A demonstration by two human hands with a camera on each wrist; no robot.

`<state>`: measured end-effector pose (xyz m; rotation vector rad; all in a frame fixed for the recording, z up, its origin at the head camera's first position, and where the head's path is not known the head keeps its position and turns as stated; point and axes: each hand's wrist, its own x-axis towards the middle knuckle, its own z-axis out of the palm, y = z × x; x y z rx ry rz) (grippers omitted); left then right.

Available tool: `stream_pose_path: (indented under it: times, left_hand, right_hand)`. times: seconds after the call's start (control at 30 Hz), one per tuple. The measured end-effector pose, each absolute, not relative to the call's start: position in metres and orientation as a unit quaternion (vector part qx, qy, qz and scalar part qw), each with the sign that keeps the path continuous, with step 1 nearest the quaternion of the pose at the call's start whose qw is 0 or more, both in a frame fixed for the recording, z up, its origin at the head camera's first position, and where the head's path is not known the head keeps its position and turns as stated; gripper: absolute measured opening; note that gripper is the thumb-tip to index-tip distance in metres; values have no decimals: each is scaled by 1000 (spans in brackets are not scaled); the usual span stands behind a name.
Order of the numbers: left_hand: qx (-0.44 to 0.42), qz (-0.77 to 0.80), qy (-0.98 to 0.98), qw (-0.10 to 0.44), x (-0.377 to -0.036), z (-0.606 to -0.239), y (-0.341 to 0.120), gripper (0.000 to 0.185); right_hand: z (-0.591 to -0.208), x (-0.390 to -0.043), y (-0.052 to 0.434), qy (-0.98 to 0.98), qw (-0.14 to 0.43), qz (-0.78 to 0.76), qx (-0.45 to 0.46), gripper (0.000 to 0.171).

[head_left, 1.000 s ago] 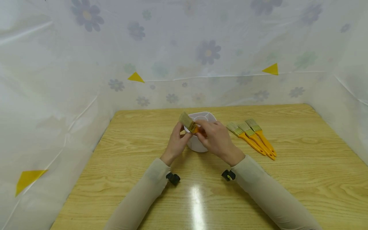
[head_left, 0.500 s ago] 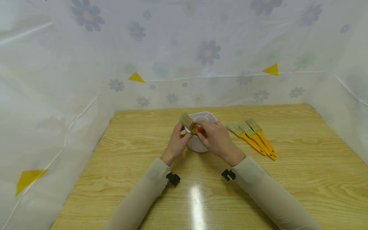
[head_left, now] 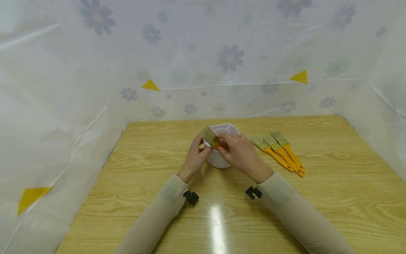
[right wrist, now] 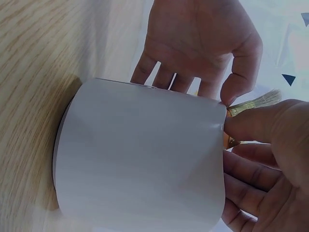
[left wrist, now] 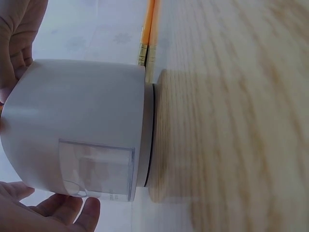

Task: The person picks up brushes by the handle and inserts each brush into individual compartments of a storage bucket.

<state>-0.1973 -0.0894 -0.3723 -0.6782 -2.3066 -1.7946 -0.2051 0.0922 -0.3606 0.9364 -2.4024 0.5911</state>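
A white desk organizer (head_left: 219, 160) with inner dividers stands on the table; the left wrist view shows a clear pocket (left wrist: 99, 169) on its side and a wooden base (left wrist: 160, 140). My left hand (head_left: 195, 157) holds its left side, thumb near the rim, some fingers behind the wall. At the rim, my right hand (head_left: 239, 151) pinches a paintbrush (head_left: 209, 137) with its bristles up and leaning left. The right thumb covers part of the brush in the right wrist view, and the organizer hides most of its orange handle.
Three more paintbrushes (head_left: 280, 151) with orange handles lie fanned together right of the organizer, bristles pointing away. The wooden table (head_left: 142, 197) ends at a flowered plastic sheet (head_left: 190, 70) at the back, with similar sheeting on both sides.
The paintbrush's bristles have shifted slightly right and down, and its head has turned a little. My right hand has edged slightly right. The left hand and the organizer stay put.
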Motion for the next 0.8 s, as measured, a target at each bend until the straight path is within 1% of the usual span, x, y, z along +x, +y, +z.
stream_pose_path:
  times: [0.13, 0.27, 0.43, 0.8]
  left_hand:
    - [-245, -598, -759, 73, -199, -375, -90, 48]
    - [-245, -599, -759, 71, -199, -376, -91, 49]
    - [-248, -599, -758, 68, -199, -376, -91, 47]
    - [-252, -597, -759, 67, -199, -376, -92, 47]
  right_hand:
    - [-360, -205, 92, -880, 243, 220, 343, 32]
    - [-360, -205, 93, -879, 244, 222, 344, 30]
    - [-361, -205, 93, -876, 250, 224, 345, 30]
    - [-358, -204, 95, -873, 243, 241, 347, 28]
